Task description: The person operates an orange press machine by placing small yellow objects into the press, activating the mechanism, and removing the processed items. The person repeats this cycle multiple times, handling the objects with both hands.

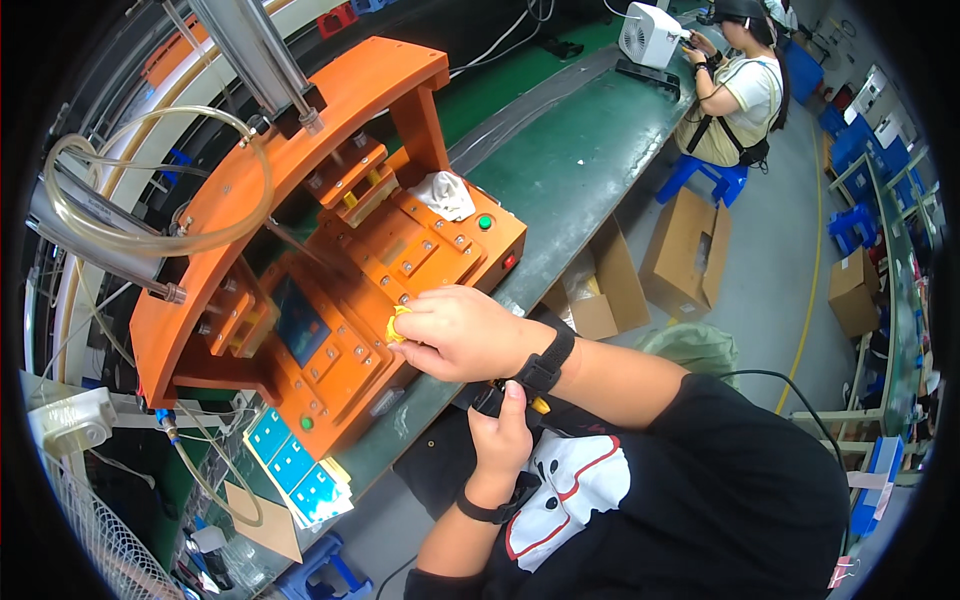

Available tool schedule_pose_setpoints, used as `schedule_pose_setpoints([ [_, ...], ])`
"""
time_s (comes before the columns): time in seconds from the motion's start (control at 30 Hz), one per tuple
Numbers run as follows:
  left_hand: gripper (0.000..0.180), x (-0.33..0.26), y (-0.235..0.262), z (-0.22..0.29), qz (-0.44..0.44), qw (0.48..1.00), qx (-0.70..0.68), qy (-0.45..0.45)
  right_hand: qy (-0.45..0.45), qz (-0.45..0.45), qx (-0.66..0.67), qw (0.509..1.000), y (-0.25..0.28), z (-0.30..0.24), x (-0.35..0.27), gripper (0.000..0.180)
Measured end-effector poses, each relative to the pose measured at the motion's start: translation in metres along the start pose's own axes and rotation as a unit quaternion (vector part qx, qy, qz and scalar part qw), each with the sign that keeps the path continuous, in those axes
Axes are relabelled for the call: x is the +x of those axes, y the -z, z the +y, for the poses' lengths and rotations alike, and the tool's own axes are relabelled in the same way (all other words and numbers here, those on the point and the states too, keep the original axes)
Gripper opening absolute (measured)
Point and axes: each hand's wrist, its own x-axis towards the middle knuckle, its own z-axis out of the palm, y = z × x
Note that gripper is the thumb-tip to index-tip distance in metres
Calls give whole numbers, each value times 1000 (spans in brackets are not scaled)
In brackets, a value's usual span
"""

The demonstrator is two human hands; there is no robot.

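My right fingers pinch a crumpled yellow scrap, left hand's hold unclear; the orange press's dark rectangular panel seems unpressed.

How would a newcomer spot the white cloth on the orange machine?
Find the big orange machine on the green bench. On its base, near the foot of the arch's right-hand upright and beside a round green button, lies the white cloth. It's crumpled and pale, unlike the flat-sided orange blocks around it.
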Motion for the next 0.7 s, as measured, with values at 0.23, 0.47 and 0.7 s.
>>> schedule_pose_setpoints([
  [0.23,25,3,6,3,-76,994,59,42,-56,28,14,998,-2,7,1,24],
  [0.47,33,5,17,3,-157,965,193,77,-214,22,202,956,-3,10,2,24],
  [0.7,63,16,83,-19,-110,991,37,69,-140,-23,266,953,21,-4,-16,17],
])
